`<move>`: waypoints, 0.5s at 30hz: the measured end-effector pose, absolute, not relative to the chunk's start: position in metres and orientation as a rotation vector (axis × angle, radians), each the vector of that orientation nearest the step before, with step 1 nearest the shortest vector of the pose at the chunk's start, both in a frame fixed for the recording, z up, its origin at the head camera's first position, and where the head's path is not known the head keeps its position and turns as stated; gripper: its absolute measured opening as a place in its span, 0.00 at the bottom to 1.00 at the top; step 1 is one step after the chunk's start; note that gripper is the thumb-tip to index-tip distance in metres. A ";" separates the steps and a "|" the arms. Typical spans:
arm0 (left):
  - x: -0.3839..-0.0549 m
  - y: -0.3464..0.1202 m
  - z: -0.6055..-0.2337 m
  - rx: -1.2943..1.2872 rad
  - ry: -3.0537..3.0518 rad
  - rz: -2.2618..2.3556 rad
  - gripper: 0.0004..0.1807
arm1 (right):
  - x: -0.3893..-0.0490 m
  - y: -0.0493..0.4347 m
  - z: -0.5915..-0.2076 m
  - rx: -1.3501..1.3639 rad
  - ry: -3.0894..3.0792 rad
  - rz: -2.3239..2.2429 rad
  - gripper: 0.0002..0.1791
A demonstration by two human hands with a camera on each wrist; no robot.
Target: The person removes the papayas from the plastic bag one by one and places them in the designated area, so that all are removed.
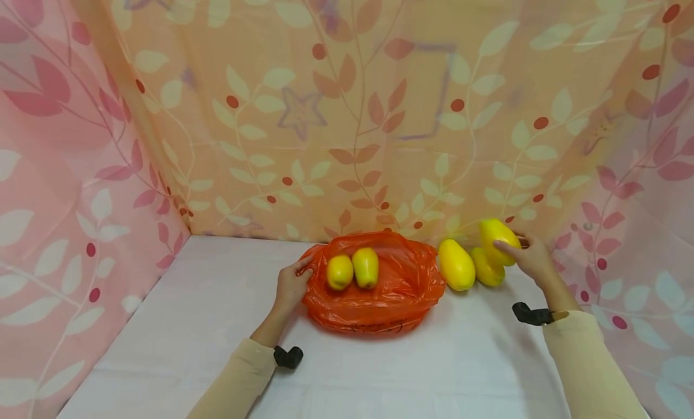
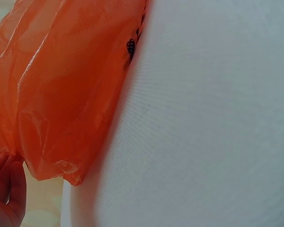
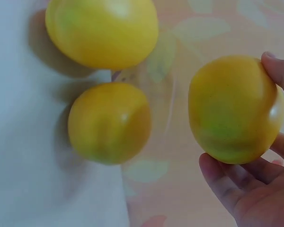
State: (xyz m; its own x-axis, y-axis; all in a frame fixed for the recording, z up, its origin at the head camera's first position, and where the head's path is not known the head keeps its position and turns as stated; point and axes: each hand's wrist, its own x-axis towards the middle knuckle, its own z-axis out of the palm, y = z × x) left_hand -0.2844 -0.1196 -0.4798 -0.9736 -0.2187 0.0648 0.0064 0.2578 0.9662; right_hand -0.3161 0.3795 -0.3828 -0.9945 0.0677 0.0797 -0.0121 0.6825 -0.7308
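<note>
An orange-red plastic bag (image 1: 379,313) lies spread open on the table, with a rounder yellow fruit (image 1: 340,273) and a longer yellow-green one (image 1: 365,268) resting on it. My left hand (image 1: 293,282) grips the bag's left rim; in the left wrist view its fingers (image 2: 16,184) meet the bag's edge. To the right, my right hand (image 1: 534,259) holds a yellow mango (image 1: 497,241) up between thumb and fingers, above the table. Beneath it sits a smaller yellow mango (image 1: 489,268), and a larger mango (image 1: 456,265) stands beside the bag's right edge.
A white-covered table (image 1: 179,347) spans the space under both arms. Leaf-patterned curtains rise behind it, an orange-toned one (image 1: 244,136) at the back and pink ones (image 1: 49,226) at the sides. Each wrist wears a black camera mount (image 1: 531,315).
</note>
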 end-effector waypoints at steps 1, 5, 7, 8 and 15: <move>-0.284 -0.120 -0.480 0.194 -2.334 -1.795 0.19 | -0.316 0.381 -0.384 -0.060 -2.785 1.219 0.49; -0.284 -0.119 -0.479 0.188 -2.319 -1.792 0.19 | -0.315 0.389 -0.389 -0.100 -2.774 1.225 0.50; -0.284 -0.118 -0.479 0.187 -2.315 -1.784 0.19 | -0.315 0.392 -0.391 -0.103 -2.773 1.234 0.50; -0.284 -0.118 -0.479 0.189 -2.314 -1.781 0.19 | -0.315 0.394 -0.393 -0.103 -2.772 1.236 0.50; -0.284 -0.118 -0.479 0.194 -2.313 -1.783 0.19 | -0.314 0.406 -0.404 -0.216 -2.772 1.207 0.50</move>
